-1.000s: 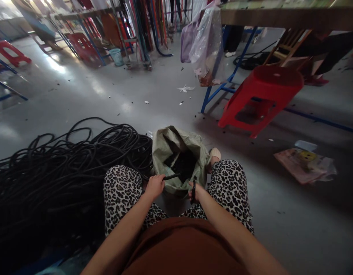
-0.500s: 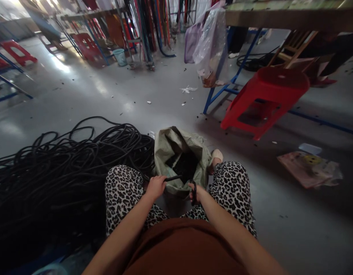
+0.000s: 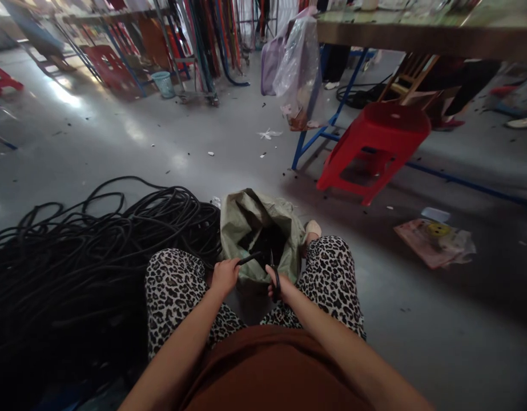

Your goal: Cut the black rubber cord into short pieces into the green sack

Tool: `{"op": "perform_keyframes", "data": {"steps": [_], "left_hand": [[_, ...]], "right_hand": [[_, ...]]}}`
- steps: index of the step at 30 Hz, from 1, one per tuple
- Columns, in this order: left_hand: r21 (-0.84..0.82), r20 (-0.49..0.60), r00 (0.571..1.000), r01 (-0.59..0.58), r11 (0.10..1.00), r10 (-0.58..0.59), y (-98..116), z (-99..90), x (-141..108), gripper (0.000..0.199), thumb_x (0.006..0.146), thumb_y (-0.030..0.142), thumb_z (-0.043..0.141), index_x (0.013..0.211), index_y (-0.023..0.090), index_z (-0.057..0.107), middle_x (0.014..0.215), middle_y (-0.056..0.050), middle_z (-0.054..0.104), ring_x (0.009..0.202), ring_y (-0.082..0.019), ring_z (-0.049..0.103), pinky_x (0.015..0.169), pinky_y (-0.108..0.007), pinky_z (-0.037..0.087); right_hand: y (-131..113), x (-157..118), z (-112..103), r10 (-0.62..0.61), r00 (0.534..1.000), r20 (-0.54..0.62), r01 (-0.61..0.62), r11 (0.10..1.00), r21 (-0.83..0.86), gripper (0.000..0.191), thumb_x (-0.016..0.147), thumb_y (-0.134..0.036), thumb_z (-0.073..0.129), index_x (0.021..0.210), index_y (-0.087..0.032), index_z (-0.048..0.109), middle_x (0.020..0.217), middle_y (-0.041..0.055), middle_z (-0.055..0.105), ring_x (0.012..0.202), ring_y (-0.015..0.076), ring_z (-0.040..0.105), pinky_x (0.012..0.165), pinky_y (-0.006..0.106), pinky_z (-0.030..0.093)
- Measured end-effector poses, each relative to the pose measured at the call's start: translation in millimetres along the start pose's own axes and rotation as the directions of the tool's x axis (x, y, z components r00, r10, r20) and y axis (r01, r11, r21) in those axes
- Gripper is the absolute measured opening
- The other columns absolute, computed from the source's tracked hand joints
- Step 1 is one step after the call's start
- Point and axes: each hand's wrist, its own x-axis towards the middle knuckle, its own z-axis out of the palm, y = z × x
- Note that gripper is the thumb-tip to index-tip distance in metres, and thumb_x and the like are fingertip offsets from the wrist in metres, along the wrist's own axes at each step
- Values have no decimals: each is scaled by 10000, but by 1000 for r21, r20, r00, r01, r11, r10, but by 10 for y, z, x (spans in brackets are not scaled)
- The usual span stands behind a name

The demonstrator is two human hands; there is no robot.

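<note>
My left hand (image 3: 225, 276) is closed round a black cord (image 3: 249, 258), whose end juts out to the right over the mouth of an olive woven sack (image 3: 235, 222). In my right hand (image 3: 280, 285) is a pair of black-handled scissors (image 3: 276, 283), the fingers wrapped through the handles and the blades pointing up over the sack. The sack stands open on the floor between my knees, with dark contents inside that I cannot make out. To the left lies a large tangled heap of black cord (image 3: 160, 222).
A red plastic stool (image 3: 383, 131) stands ahead to the right beside a blue-legged table (image 3: 383, 31). Plastic packets (image 3: 437, 240) lie on the floor at right. Farther back are a light-blue basket (image 3: 163, 84), hanging straps (image 3: 220, 40) and people's legs.
The view has turned slightly to the right, so things sit farther left. The cord end in my left hand tilts up more, and the scissors' blades now show near it.
</note>
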Motion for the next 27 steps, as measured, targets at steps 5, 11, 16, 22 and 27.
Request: {"op": "perform_keyframes", "data": {"steps": [5,11,16,22,27], "left_hand": [[15,1,1000,-1,1000,1,23,-32,-13,354,1011,250,518,1319,239,692,1236,-93,764,1189,-227,681,1001,-324,461],[39,5,1000,4,999,-4,53,-62,-32,375,1012,257,498,1333,253,690,1225,-90,762,1175,-233,683,993,-343,477],[39,12,1000,5,999,-5,65,-66,-41,372,1011,252,503,1331,260,692,1247,-79,760,1168,-227,678,992,-341,469],[67,19,1000,-22,998,21,36,-16,-32,370,1016,253,495,1329,249,693,1242,-87,758,1170,-239,679,995,-362,466],[95,35,999,-40,995,37,26,10,-29,375,1016,259,494,1335,251,690,1229,-97,761,1171,-248,678,996,-371,461]], "right_hand": [[-44,-104,83,-132,991,4,130,976,-173,400,1038,-522,568,875,-157,584,513,2,565,401,149,568,400,205,438],[-1,-66,111,-172,985,29,175,964,-201,399,1007,-512,627,839,-149,627,505,-10,553,381,134,546,389,205,434],[42,-8,112,-230,972,48,235,942,-239,382,980,-500,673,881,-131,673,512,-4,557,395,140,544,399,216,415],[45,13,96,-242,968,61,249,921,-301,363,985,-477,674,874,-132,691,518,8,570,408,148,553,422,227,415],[49,30,89,-257,965,51,259,907,-333,370,991,-475,672,870,-127,702,515,10,567,426,143,550,437,220,396]]}}
